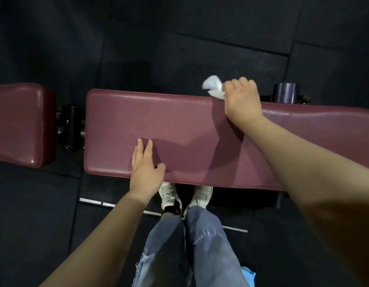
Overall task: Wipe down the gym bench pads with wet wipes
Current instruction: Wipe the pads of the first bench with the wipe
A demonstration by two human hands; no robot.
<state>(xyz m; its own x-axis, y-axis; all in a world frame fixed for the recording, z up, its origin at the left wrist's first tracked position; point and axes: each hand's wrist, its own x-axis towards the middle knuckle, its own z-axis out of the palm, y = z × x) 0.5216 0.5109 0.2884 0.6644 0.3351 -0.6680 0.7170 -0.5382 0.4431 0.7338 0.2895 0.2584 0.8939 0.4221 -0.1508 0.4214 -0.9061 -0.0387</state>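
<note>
Jeans point(191, 245) and two pale shoes point(185, 195) sit closest to the lens, tucked against the near edge of the desk. From my seat I count two maroon pads: the long pad point(179, 129) crossing the view and a shorter pad point(17, 123) at the left, with a dark hinge point(70, 129) between them. One wet wipe point(213, 87) shows, bunched white at the long pad's far edge. My right hand point(241, 100) has its grip curled tight around that wipe, knuckles over the far rim. My left hand point(145, 166) lies flat, fingers straight, pressing the near side to steady things. I judge the wiping of the long pad is under way at its far border. Next calls for dragging the wipe along that edge with even pressure, then the shorter pad.
</note>
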